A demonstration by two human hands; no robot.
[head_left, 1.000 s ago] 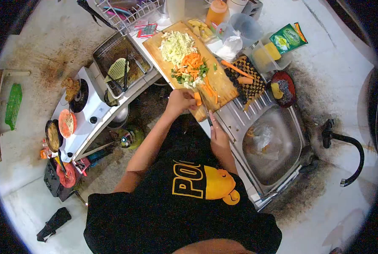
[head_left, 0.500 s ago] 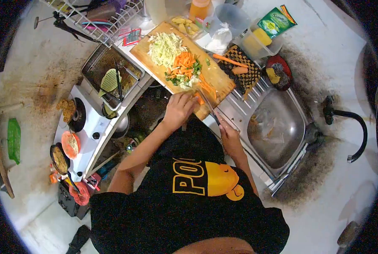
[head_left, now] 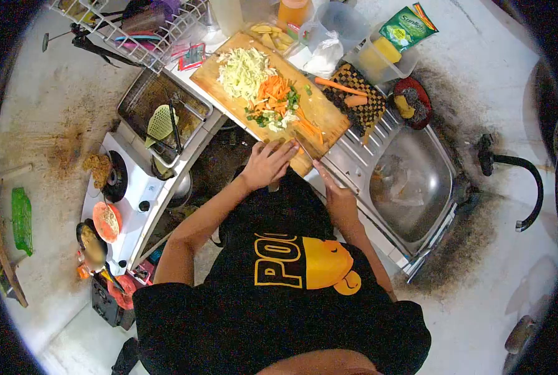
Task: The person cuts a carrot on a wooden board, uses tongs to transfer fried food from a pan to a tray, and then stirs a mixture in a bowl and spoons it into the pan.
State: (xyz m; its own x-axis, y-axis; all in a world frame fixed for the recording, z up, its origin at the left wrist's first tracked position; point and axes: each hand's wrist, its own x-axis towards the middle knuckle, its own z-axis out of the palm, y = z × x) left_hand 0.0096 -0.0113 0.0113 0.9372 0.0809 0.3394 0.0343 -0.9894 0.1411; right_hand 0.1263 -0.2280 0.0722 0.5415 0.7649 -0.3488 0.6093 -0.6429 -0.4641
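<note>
My left hand (head_left: pixel 269 164) is at the near corner of a wooden cutting board (head_left: pixel 329 115), its fingers bent and pressed onto a piece of carrot (head_left: pixel 300 152), mostly hidden beneath them. A knife (head_left: pixel 306 147) is in my right hand (head_left: pixel 339 199), whose index finger stretches along it towards the blade. The blade lies beside my left fingertips, against the carrot. Farther up the board are shredded cabbage (head_left: pixel 244 72), carrot strips (head_left: pixel 274 91) and chopped green leaves (head_left: pixel 258 119).
Right of the board, a carrot (head_left: pixel 340 85) and a shorter piece lie on a checkered mat (head_left: pixel 374 107) beside a steel sink (head_left: pixel 410 234). A metal tray (head_left: pixel 129 103) with a green strainer (head_left: pixel 160 125) stands left, above a white stove (head_left: pixel 129 194). Tubs line the back.
My right hand has turned slightly, and its index finger now lies extended along the knife. My left fingers have shifted a little over the carrot, covering more of it.
</note>
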